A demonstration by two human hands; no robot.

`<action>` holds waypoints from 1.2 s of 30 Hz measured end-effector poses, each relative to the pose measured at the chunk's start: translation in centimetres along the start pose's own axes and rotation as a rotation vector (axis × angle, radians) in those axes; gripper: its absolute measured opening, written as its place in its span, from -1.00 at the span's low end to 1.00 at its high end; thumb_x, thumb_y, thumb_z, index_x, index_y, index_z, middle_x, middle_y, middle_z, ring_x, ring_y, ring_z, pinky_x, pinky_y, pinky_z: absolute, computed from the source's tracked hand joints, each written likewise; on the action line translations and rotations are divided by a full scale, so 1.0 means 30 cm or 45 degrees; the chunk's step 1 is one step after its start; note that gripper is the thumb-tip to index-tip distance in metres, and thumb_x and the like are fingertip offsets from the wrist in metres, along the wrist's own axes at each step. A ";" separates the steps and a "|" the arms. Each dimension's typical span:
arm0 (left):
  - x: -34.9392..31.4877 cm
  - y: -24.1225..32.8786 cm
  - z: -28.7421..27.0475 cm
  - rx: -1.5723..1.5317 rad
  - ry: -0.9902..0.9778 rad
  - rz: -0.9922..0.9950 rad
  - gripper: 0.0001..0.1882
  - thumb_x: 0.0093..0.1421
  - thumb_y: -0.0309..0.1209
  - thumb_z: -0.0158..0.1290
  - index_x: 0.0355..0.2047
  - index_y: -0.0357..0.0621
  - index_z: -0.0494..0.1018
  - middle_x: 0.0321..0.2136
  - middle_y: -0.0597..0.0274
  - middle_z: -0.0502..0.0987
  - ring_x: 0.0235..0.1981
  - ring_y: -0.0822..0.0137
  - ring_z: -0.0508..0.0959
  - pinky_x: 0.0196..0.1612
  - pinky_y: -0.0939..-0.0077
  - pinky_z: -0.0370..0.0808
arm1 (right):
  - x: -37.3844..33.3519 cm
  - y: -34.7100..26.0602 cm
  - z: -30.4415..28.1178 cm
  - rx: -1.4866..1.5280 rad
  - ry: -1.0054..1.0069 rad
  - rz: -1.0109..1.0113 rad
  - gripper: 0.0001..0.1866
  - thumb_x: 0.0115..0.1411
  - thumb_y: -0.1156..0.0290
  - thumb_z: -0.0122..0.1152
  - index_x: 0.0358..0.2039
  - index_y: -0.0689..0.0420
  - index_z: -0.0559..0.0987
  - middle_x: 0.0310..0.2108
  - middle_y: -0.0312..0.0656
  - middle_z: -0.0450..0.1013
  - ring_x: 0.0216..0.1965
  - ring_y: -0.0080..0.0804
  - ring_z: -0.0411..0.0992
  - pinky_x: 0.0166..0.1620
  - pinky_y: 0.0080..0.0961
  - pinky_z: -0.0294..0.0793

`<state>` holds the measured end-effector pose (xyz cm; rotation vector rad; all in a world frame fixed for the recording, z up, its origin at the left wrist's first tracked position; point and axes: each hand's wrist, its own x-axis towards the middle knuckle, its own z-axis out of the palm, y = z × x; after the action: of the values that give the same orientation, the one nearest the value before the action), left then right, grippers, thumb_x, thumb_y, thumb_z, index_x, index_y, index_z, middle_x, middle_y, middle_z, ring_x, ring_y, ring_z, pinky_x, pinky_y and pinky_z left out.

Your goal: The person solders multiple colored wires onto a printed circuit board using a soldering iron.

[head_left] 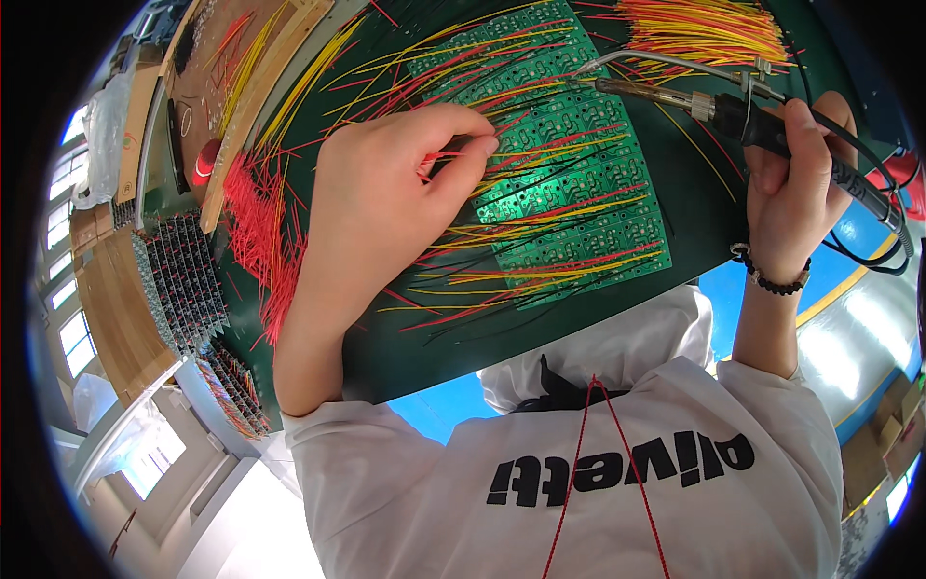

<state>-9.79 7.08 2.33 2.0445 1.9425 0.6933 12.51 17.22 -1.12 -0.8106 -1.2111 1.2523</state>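
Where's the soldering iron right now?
In the head view, the soldering iron is at upper right, held in the right hand, its tip near the green circuit board.

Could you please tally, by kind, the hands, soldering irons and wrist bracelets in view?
Hands: 2 (left hand, right hand)
Soldering iron: 1
Beaded bracelet: 1
Total: 4

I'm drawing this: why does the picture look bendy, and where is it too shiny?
In the head view, the wide lens curves things toward the round black rim; also in the head view, the green boards catch a bright glare spot, and the windows at left glow nearly white.
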 end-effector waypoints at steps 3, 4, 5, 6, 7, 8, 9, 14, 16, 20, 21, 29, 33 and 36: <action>-0.005 0.001 0.011 0.051 0.003 0.016 -0.91 -0.07 -0.47 0.13 -0.50 -0.14 0.48 -0.82 0.37 0.17 -0.79 0.54 0.11 -0.70 0.62 0.05 | 0.003 0.002 -0.005 -0.012 -0.010 -0.008 -0.76 0.09 0.53 -0.06 -0.66 0.08 0.16 -0.84 -0.43 0.01 -0.83 -0.74 -0.12 -0.72 -0.77 -0.08; -0.006 0.002 0.016 0.075 -0.002 0.011 -0.91 -0.07 -0.46 0.12 -0.51 -0.14 0.46 -0.81 0.34 0.21 -0.78 0.51 0.14 -0.70 0.60 0.08 | 0.004 0.003 -0.007 -0.009 -0.014 -0.012 -0.76 0.09 0.53 -0.07 -0.66 0.08 0.16 -0.84 -0.43 0.01 -0.83 -0.74 -0.12 -0.72 -0.77 -0.08; -0.005 0.005 0.017 0.074 -0.001 0.009 -0.91 -0.07 -0.46 0.12 -0.51 -0.14 0.46 -0.81 0.34 0.21 -0.78 0.51 0.14 -0.70 0.60 0.08 | 0.004 0.003 -0.007 -0.005 -0.020 -0.015 -0.76 0.09 0.53 -0.07 -0.66 0.08 0.16 -0.85 -0.43 0.01 -0.83 -0.74 -0.12 -0.72 -0.77 -0.07; -0.004 0.009 0.016 0.104 -0.010 0.014 -0.90 -0.06 -0.45 0.12 -0.50 -0.14 0.44 -0.78 0.32 0.26 -0.77 0.48 0.18 -0.69 0.59 0.12 | 0.004 0.003 -0.008 -0.006 -0.023 -0.014 -0.76 0.09 0.53 -0.07 -0.66 0.08 0.16 -0.85 -0.43 0.01 -0.83 -0.74 -0.12 -0.72 -0.77 -0.07; -0.004 0.012 0.017 0.133 -0.019 0.019 -0.88 -0.06 -0.44 0.11 -0.49 -0.14 0.42 -0.75 0.29 0.30 -0.76 0.45 0.23 -0.67 0.58 0.16 | 0.004 0.003 -0.009 -0.006 -0.025 -0.012 -0.76 0.09 0.53 -0.07 -0.66 0.08 0.16 -0.84 -0.43 0.01 -0.83 -0.73 -0.12 -0.72 -0.76 -0.07; -0.007 0.012 0.019 0.133 -0.018 0.017 -0.88 -0.06 -0.44 0.11 -0.49 -0.14 0.42 -0.75 0.29 0.30 -0.76 0.45 0.23 -0.67 0.58 0.16 | 0.004 0.004 -0.008 -0.003 -0.026 -0.010 -0.76 0.09 0.53 -0.07 -0.66 0.08 0.17 -0.84 -0.43 0.01 -0.83 -0.73 -0.12 -0.72 -0.76 -0.07; -0.012 0.010 0.023 0.149 0.008 0.023 -0.88 -0.05 -0.43 0.11 -0.48 -0.15 0.41 -0.73 0.26 0.33 -0.74 0.42 0.26 -0.66 0.56 0.19 | 0.004 0.003 -0.005 -0.003 -0.030 -0.009 -0.76 0.09 0.53 -0.07 -0.66 0.08 0.17 -0.84 -0.43 0.01 -0.83 -0.73 -0.12 -0.72 -0.76 -0.07; -0.011 0.031 0.021 0.241 -0.012 -0.051 -0.87 -0.03 -0.43 0.08 -0.46 -0.15 0.39 -0.67 0.20 0.39 -0.69 0.31 0.36 -0.60 0.49 0.29 | 0.005 0.003 0.004 -0.009 -0.009 -0.005 -0.77 0.08 0.54 -0.06 -0.66 0.09 0.17 -0.84 -0.41 0.02 -0.83 -0.72 -0.10 -0.71 -0.76 -0.06; -0.010 0.029 0.029 0.272 0.005 -0.010 -0.90 -0.02 -0.45 0.05 -0.47 -0.16 0.37 -0.67 0.21 0.39 -0.67 0.24 0.39 -0.57 0.44 0.33 | 0.004 0.000 0.004 -0.006 -0.015 -0.007 -0.77 0.07 0.54 -0.06 -0.66 0.09 0.17 -0.84 -0.41 0.01 -0.83 -0.71 -0.10 -0.72 -0.76 -0.06; -0.006 0.031 0.029 0.328 -0.093 -0.071 -0.90 0.00 -0.49 0.02 -0.44 -0.17 0.34 -0.62 0.18 0.39 -0.60 0.20 0.43 -0.50 0.42 0.36 | 0.005 0.003 0.001 -0.020 -0.016 -0.019 -0.77 0.07 0.54 -0.06 -0.66 0.09 0.17 -0.84 -0.40 0.01 -0.83 -0.71 -0.09 -0.72 -0.75 -0.05; -0.001 0.017 0.033 0.238 -0.006 0.063 -0.89 -0.03 -0.52 0.01 -0.47 -0.18 0.30 -0.61 0.19 0.40 -0.56 0.19 0.43 -0.50 0.39 0.36 | 0.005 -0.002 0.008 -0.018 -0.020 -0.021 -0.77 0.07 0.54 -0.06 -0.66 0.09 0.17 -0.84 -0.40 0.01 -0.83 -0.71 -0.09 -0.72 -0.75 -0.05; 0.030 -0.022 0.055 -0.064 0.216 0.210 -0.82 -0.06 -0.61 0.02 -0.43 -0.18 0.28 -0.58 0.22 0.39 -0.51 0.20 0.42 -0.46 0.39 0.37 | 0.003 -0.019 0.015 -0.047 -0.045 0.012 -0.77 0.08 0.53 -0.08 -0.66 0.09 0.17 -0.85 -0.39 0.02 -0.84 -0.68 -0.06 -0.71 -0.74 -0.04; 0.045 -0.055 0.081 0.035 0.333 0.443 -0.84 -0.10 -0.54 0.11 -0.46 -0.15 0.38 -0.58 0.25 0.41 -0.52 0.24 0.43 -0.48 0.45 0.38 | 0.003 -0.011 0.012 0.110 0.009 0.012 -0.74 -0.02 0.52 0.16 -0.65 0.13 0.23 -0.75 -0.41 0.12 -0.82 -0.75 -0.04 -0.76 -0.79 -0.03; 0.042 -0.062 0.095 0.108 0.409 0.561 -0.85 -0.13 -0.52 0.14 -0.50 -0.14 0.40 -0.59 0.27 0.41 -0.54 0.27 0.42 -0.50 0.47 0.38 | 0.002 -0.018 0.016 -0.056 -0.036 0.023 -0.78 0.08 0.52 -0.08 -0.65 0.09 0.17 -0.84 -0.38 0.04 -0.83 -0.68 -0.06 -0.71 -0.74 -0.04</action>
<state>-10.01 8.92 -0.79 2.5843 1.6990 1.1100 12.19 17.09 -0.48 -0.8401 -1.2604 1.2592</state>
